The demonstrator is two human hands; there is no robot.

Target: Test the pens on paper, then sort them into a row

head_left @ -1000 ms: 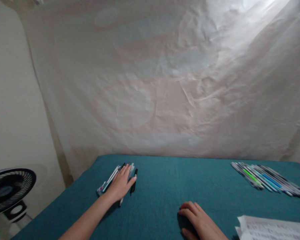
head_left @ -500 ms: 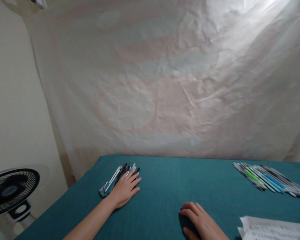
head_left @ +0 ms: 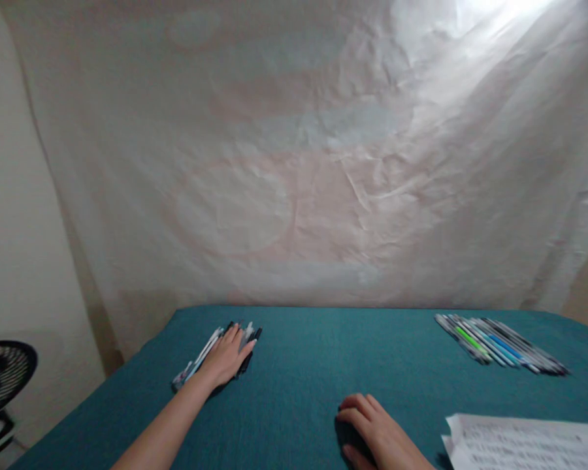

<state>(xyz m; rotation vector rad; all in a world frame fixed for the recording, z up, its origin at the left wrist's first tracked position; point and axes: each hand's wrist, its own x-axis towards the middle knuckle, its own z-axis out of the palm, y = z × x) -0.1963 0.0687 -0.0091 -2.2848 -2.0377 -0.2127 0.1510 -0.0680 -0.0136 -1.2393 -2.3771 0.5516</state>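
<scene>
Left hand (head_left: 223, 361): spread over slim black-and-white plastic pens (head_left: 204, 352)
Pens: no longer jutting nearward; look evener
Right hand (head_left: 375, 427): half-curled, contents hidden

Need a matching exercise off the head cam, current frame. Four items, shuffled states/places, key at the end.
Column 1
1. left hand
2. right hand
3. electric fan
4. paper

Column 2
A. cut off by the left picture edge
B. covered in lines of blurred text, lower right
C. spread over the left group of pens
D. fingers curved, apart from both pen groups

Pairs: 1-C, 2-D, 3-A, 4-B
</scene>
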